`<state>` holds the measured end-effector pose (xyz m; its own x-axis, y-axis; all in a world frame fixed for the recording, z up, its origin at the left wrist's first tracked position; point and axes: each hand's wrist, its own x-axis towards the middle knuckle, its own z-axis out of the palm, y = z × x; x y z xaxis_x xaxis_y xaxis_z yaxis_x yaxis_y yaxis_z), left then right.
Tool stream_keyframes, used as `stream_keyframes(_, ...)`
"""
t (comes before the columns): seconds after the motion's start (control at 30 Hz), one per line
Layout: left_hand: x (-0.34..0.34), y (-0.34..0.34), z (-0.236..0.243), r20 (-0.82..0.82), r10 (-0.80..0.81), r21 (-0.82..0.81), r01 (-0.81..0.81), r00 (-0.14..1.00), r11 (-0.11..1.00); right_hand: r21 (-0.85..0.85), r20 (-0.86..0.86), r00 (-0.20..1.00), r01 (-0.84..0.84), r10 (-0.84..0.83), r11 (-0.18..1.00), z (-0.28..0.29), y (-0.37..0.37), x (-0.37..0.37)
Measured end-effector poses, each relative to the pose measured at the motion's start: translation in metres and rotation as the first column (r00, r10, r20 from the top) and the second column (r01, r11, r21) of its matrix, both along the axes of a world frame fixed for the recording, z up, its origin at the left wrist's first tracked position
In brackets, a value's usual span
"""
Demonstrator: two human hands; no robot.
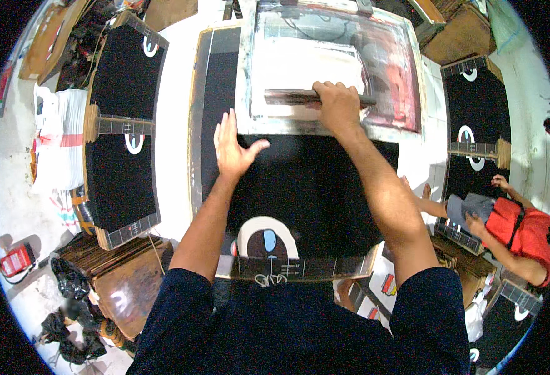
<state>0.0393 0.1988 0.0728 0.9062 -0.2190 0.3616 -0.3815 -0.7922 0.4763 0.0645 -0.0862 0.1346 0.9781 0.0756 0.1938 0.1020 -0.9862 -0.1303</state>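
Note:
My right hand (339, 107) is closed around a long dark-handled squeegee (290, 97), which lies crosswise over the near part of a printing screen (406, 130). White covers much of the screen's middle, and reddish stains run down its right side. Beside the frame's near left corner is my left hand (232, 150), open with thumb spread and holding nothing; whether it touches the frame or the cloth I cannot tell. Under the screen and my arms stretches a black fabric panel (312, 187) on a board. Near my body it carries a white ring print (250, 229) with a blue shape inside.
Similar black panels on boards stand at left (122, 181) and right (475, 112). A person in a red shirt (534, 231) bends over the right row. Stacked brown boards (125, 287) and black plastic bags (69, 278) sit at lower left, near a red box (16, 261).

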Motion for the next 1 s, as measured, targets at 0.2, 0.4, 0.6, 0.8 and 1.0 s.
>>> stream_keyframes(0.2,0.003,-0.003,-0.009,-0.041,0.019,0.11,-0.015,0.999,0.994,0.02,0.235,0.972,0.011,-0.015,1.0,-0.001,-0.024,0.1)
stream_keyframes(0.4,0.004,-0.003,-0.005,-0.09,0.018,0.119,-0.007,0.996,0.993,-0.065,0.229,0.973,0.013,0.002,0.998,-0.011,-0.023,0.166)
stream_keyframes(0.6,0.004,-0.004,-0.004,-0.065,0.011,0.116,-0.004,0.998,0.993,-0.103,0.089,0.98,-0.168,0.177,0.98,-0.011,-0.013,0.128)
stream_keyframes(0.8,0.005,-0.002,-0.008,-0.005,-0.011,0.07,0.011,1.0,0.997,-0.093,0.073,0.978,-0.189,0.196,0.978,0.005,-0.007,0.036)
stream_keyframes(1.0,0.003,-0.005,-0.007,-0.028,0.012,0.095,-0.01,1.0,0.995,-0.019,0.196,0.967,-0.16,0.161,0.987,-0.003,-0.014,0.021)
